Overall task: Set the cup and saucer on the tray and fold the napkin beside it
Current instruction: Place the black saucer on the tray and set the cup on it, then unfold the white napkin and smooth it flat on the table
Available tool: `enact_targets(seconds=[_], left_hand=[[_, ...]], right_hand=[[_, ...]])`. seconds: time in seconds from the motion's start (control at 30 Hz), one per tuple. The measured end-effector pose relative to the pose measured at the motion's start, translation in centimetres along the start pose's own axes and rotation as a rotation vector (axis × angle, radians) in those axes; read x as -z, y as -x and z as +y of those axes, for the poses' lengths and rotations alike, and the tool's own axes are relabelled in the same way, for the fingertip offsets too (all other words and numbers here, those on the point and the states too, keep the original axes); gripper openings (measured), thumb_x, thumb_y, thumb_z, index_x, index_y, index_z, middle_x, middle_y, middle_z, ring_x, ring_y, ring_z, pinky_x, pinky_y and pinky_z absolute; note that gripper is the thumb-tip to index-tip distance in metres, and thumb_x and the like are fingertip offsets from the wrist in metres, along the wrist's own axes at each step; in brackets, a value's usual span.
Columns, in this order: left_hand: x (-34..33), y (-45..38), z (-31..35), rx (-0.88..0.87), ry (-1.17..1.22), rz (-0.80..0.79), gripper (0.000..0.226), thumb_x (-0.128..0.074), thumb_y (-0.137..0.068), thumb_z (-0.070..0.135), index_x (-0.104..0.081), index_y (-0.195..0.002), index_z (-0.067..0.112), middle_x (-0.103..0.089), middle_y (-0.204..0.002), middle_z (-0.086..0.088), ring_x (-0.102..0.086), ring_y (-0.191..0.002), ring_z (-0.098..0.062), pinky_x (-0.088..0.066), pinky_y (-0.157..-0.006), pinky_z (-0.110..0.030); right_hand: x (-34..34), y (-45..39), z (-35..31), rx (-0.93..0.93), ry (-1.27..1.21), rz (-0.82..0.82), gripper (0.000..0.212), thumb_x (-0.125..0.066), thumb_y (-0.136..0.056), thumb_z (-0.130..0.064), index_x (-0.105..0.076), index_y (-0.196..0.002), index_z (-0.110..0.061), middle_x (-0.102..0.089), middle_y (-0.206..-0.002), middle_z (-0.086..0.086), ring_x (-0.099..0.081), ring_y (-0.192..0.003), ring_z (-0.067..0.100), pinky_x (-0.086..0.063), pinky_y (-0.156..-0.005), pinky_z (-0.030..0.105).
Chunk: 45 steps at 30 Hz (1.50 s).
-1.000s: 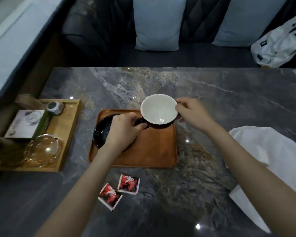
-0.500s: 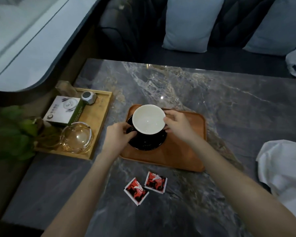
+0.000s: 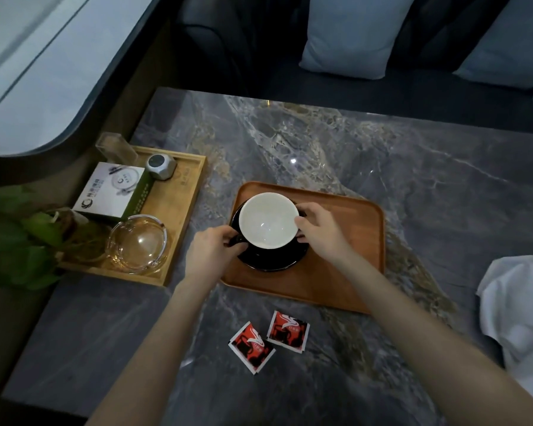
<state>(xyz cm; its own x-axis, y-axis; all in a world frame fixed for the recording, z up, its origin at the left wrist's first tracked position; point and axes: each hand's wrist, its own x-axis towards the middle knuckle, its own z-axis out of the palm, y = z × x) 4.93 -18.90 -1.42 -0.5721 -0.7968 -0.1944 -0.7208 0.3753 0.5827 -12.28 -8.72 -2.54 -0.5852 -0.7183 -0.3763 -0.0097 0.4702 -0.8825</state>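
Note:
A cup, white inside and dark outside, sits on a black saucer at the left end of the brown wooden tray. My left hand pinches the cup's handle on its left side. My right hand grips the cup's right rim and wall. A crumpled white napkin lies on the marble table at the right edge, apart from the tray.
Two red sachets lie on the table in front of the tray. A lighter wooden tray at the left holds a glass ashtray, a box and a small grey cube. A plant stands at far left; cushions behind.
The cup came down from above the tray onto the saucer, with both hands still on it. The camera view shifted left.

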Motion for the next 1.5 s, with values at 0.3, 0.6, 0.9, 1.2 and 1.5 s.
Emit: enact_targets(seconds=[0.3,0.6,0.9,1.2,1.5], left_hand=[[0.3,0.3,0.7,-0.019,-0.108,-0.07,0.022,-0.067,-0.078,0.022,-0.068,-0.095,0.008,-0.072,-0.094,-0.013,-0.066,-0.085,-0.028,-0.055,-0.073,-0.04],[1.7,0.9,4.6,-0.097,-0.511,-0.056,0.029,-0.049,-0.087,0.034,-0.064,-0.095,0.011,-0.067,-0.091,-0.011,-0.063,-0.086,-0.03,-0.043,-0.061,-0.031],[-3.1,4.3,17.4,-0.401,-0.355,-0.013,0.027,-0.05,-0.088,0.032,-0.063,-0.093,0.009,-0.069,-0.095,-0.015,-0.061,-0.091,-0.035,-0.047,-0.071,-0.039],[-14.7,12.0,27.2,-0.619,-0.04,-0.101,0.019,-0.053,-0.087,0.023,-0.06,-0.098,0.009,-0.063,-0.102,-0.015,-0.057,-0.097,-0.033,-0.044,-0.073,-0.039],[-27.6,17.0,28.1,-0.501,0.024,-0.539,0.082,-0.056,-0.085,0.045,-0.011,-0.146,0.012,-0.008,-0.157,-0.006,-0.007,-0.144,-0.017,-0.012,-0.116,-0.032]], right_hand=[[0.2,0.7,0.3,0.03,0.036,-0.01,0.011,-0.047,-0.094,-0.016,-0.051,-0.103,-0.012,-0.062,-0.096,0.009,-0.062,-0.079,0.021,-0.052,-0.075,0.038],[4.5,4.0,-0.7,0.169,0.51,-0.145,0.018,-0.049,-0.091,-0.018,-0.064,-0.1,-0.015,-0.069,-0.095,0.007,-0.063,-0.087,0.021,-0.051,-0.08,0.036],[17.1,10.9,0.0,0.255,0.765,0.1,0.02,-0.051,-0.09,-0.022,-0.063,-0.105,-0.016,-0.07,-0.104,0.01,-0.062,-0.097,0.027,-0.049,-0.078,0.036],[29.5,18.8,8.6,0.207,0.622,0.534,0.041,-0.056,-0.087,-0.02,-0.045,-0.126,-0.018,-0.06,-0.11,0.002,-0.056,-0.098,0.02,-0.044,-0.076,0.032],[31.0,21.4,18.3,-0.101,0.464,0.345,0.071,-0.053,-0.086,-0.048,-0.027,-0.142,-0.012,-0.033,-0.15,0.006,-0.032,-0.136,0.024,-0.027,-0.113,0.039]])
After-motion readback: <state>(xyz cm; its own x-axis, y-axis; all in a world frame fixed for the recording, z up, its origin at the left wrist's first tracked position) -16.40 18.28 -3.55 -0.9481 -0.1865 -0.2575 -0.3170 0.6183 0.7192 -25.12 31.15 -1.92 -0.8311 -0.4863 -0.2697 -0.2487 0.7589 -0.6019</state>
